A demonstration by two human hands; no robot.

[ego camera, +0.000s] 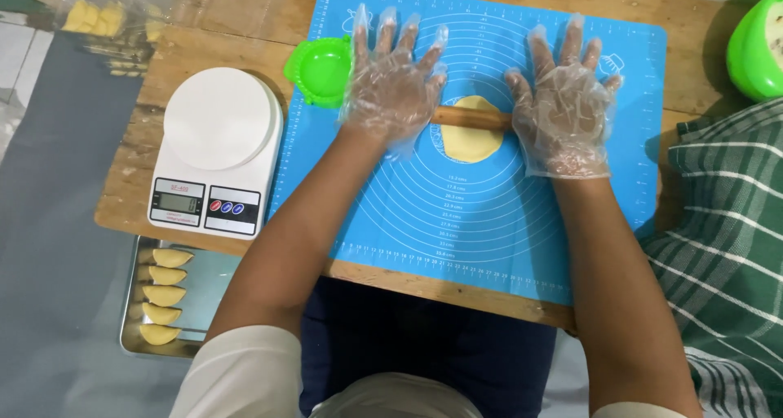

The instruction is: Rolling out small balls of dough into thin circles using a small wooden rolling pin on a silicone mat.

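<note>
In the head view, a smooth wooden rolling pin point(471, 117) is pressed at the centre of the frame under two flat, spread hands, each wrapped in a thin, crinkled clear plastic glove. The left hand point(393, 88) is laid wide open on one end, the right hand point(564, 108) wide open on the other. Beneath the pin a pale yellow, roundish disc of dough point(471, 141) is flattened on a blue silicone mat point(489, 222) printed with concentric rings. A round green plastic mould point(320, 69) is seen at the mat's upper left edge, beside a white kitchen scale point(216, 149) with a circular platform. At lower left, folded half-moon pastries point(161, 296) are lined on a metal tray point(130, 320).
</note>
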